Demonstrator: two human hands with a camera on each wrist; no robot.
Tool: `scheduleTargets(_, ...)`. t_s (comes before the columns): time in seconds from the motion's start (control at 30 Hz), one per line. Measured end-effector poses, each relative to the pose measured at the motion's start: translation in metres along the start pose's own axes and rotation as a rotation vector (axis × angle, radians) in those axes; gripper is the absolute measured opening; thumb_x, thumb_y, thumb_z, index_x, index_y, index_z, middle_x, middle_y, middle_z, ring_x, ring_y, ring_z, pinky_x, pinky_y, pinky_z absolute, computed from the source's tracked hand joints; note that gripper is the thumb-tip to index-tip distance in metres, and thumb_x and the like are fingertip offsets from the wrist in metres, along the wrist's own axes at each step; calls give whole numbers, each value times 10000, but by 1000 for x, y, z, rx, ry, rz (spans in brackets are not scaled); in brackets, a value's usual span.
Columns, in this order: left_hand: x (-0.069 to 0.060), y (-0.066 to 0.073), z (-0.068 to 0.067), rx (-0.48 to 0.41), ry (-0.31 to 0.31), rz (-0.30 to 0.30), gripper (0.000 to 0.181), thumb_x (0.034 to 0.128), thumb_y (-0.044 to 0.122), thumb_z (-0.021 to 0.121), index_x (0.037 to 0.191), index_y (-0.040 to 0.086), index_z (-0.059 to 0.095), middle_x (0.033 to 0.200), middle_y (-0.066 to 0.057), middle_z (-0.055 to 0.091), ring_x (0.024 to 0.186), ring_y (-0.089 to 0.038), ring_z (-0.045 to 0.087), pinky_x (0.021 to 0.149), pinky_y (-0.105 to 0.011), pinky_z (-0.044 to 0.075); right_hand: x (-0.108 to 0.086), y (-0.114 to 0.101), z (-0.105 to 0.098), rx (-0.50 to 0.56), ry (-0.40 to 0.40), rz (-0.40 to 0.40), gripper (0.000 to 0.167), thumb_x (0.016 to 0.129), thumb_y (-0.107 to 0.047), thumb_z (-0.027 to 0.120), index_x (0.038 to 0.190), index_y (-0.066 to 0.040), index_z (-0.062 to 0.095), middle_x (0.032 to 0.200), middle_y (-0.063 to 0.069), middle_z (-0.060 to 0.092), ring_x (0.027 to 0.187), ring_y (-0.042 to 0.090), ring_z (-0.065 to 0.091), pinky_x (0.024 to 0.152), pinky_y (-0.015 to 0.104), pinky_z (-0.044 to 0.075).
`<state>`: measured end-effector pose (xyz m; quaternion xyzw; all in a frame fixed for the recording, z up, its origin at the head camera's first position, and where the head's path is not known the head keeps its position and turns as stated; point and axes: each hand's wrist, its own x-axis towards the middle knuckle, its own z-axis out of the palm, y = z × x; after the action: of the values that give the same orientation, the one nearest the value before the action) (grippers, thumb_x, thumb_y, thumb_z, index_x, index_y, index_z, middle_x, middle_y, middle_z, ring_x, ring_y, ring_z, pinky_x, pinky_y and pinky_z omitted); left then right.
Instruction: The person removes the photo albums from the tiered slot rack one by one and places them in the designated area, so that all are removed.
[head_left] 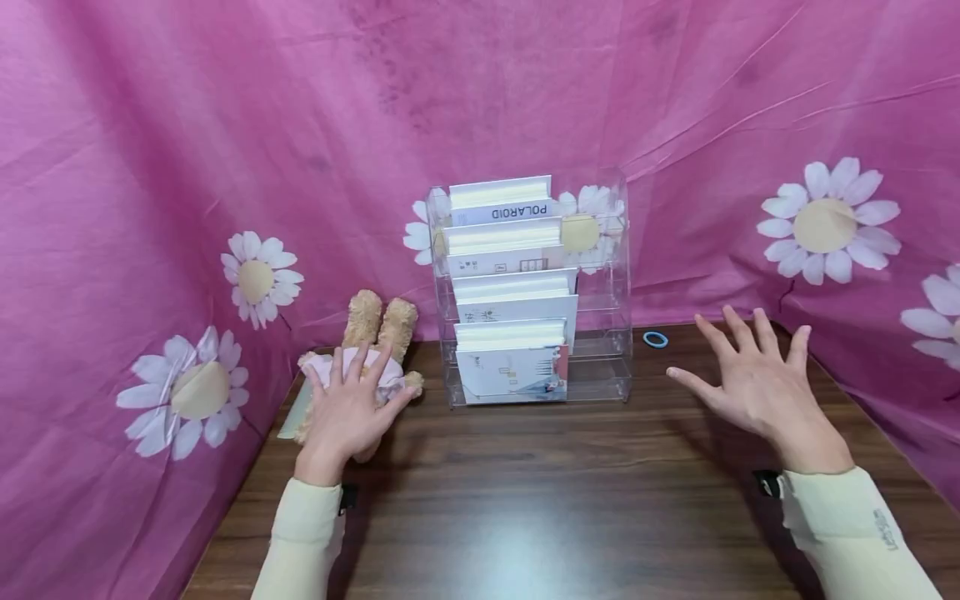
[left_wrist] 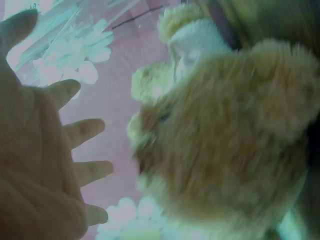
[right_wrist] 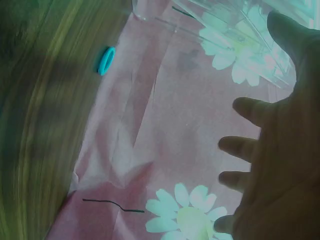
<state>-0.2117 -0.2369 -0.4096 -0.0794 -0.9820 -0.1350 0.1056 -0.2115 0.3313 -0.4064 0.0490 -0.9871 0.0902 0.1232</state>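
While four tiers of a clear rack (head_left: pixel 600 389) hold white books (head_left: pixel 512 373) in their left part, one lettered POLAROID upside down, a plush bear (left_wrist: pixel 225 140) lies near the desk's far left corner. Its long axis runs front to back, legs toward the back edge. Above it hovers the left hand (head_left: pixel 347 412), fingers spread; the right hand (head_left: pixel 768 400), fingers also spread, hovers over the right side, near a blue ring (head_left: pixel 656 345) by the back edge. Pink flowered cloth (head_left: pixel 525 92) surrounds the brown wood-grain desk (head_left: pixel 487 475).
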Motion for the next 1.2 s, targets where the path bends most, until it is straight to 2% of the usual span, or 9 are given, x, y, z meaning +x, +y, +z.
scheduleTargets(0.13,12,-6,16,-91,37,34,868,1033,665,659,1749,247,400,1781,-246,390,1650,-588,267,1288,-895,31,9,-3,3,47,123,-73,908,1012,-656,707,1702,-132,433,1738,330,369,1622,624,239,1256,919,16)
scheduleTargets(0.3,29,-1,27,-201,87,73,795,1030,567,732,1683,173,510,1651,-231,556,1455,-515,521,1204,-736,386,23,-19,10,259,303,-188,674,980,-344,839,1555,-74,614,1562,290,584,1407,580,483,1088,778,366)
scheduleTargets(0.37,36,-2,33,-250,112,97,767,1033,574,740,1645,148,559,1527,-233,644,1320,-476,608,1090,-645,493,29,-30,12,353,329,-212,584,992,-260,842,1510,-64,657,1474,263,656,1302,491,576,1049,658,436)
scheduleTargets(0.43,42,-2,40,-328,132,122,753,1022,559,770,1599,104,605,1426,-246,693,1221,-461,663,1057,-612,548,34,-41,14,432,345,-227,505,994,-199,848,1461,-70,701,1358,211,729,1188,281,659,1048,466,516)
scheduleTargets(0.53,47,0,49,-467,89,107,725,1010,471,817,1570,53,624,1386,-258,718,1186,-456,720,1035,-591,605,38,-54,18,509,343,-237,428,993,-160,857,1406,-110,751,1248,136,785,1014,-47,626,902,156,500)
scheduleTargets(0.6,49,6,49,-530,45,59,689,994,375,850,1546,21,640,1418,-248,732,1206,-447,750,1054,-605,616,40,-61,21,539,334,-239,397,988,-150,866,1374,-128,775,1218,106,804,972,-133,586,864,55,460)
scheduleTargets(0.83,51,15,59,-630,-25,-55,585,995,234,864,1483,-33,681,1316,-248,799,1156,-404,804,1051,-514,647,46,-82,27,576,267,-196,360,998,-194,870,1341,-124,789,1256,95,812,1007,98,651,866,162,480)
scheduleTargets(1.0,49,18,61,-671,-36,-65,558,978,196,874,1457,-32,703,1276,-240,815,1151,-405,807,1045,-514,649,50,-95,29,729,149,-141,360,1013,-216,862,1340,-93,777,1240,140,822,926,-10,682,799,93,535)
scheduleTargets(1.2,49,20,63,-665,-37,-64,522,978,230,872,1437,23,734,1278,-190,829,1157,-373,811,1056,-512,639,52,-108,33,910,47,-87,407,1022,-192,849,1390,-49,750,1292,213,802,920,-28,672,768,134,557)
